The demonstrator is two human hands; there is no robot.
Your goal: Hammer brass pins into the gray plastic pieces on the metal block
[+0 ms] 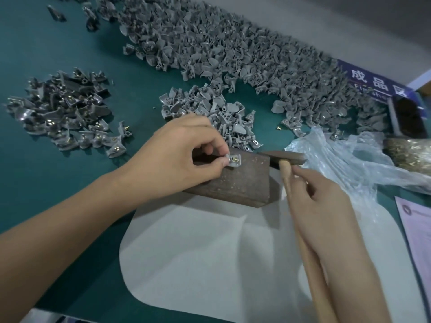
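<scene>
Right hand (324, 206) at 5 o'clock grips wooden hammer handle (303, 229). Left hand (177, 157) pinches gray plastic piece (233, 159) with upright brass pin (235, 157) on metal block (233, 180), centre. Piece likely light, stiff, skittish; pinch its edges, clear of pin.

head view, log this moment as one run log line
left hand pinches gray piece with brass pin on metal block | right hand holds hammer beside block | pin not yet driven
</scene>
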